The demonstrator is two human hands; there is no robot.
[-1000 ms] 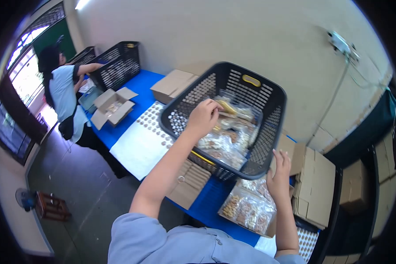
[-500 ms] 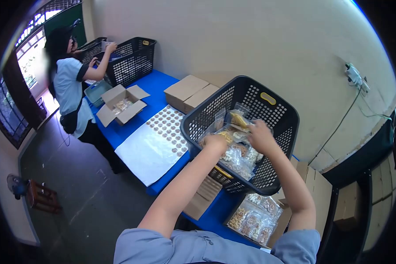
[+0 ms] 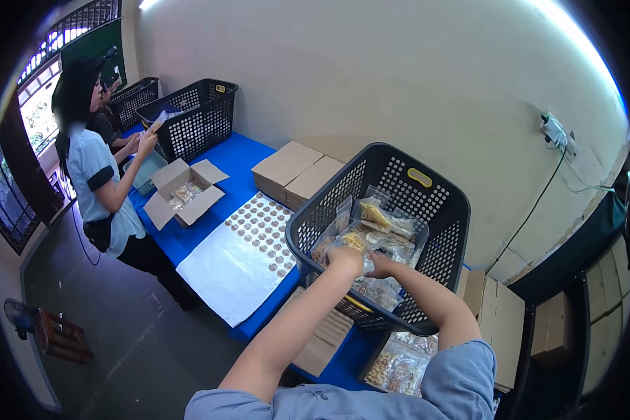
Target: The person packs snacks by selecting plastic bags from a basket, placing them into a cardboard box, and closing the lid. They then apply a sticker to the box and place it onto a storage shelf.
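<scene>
Both of my hands are close together inside a large black perforated basket (image 3: pixel 449 222) that holds clear plastic packets of snacks (image 3: pixel 388 241). My left hand (image 3: pixel 346 260) is closed, with a bit of clear plastic packet (image 3: pixel 368 264) showing at its fingers. My right hand (image 3: pixel 381 267) is bent inward with its fingers at the same plastic, and its fingertips are partly hidden. Behind the hands lies a packet with yellow contents (image 3: pixel 375 213).
A sticker sheet (image 3: pixel 259 234) lies on the blue table (image 3: pixel 248 155). Flat cardboard (image 3: pixel 287 164) is stacked behind it. An open carton (image 3: pixel 168 187) stands near a co-worker (image 3: pixel 108 161) holding a packet. Below my basket is a box of packets (image 3: pixel 399 367).
My right hand has moved left and down to meet my left hand. The view has shifted slightly. The co-worker's hands have come away from the far basket with a packet.
</scene>
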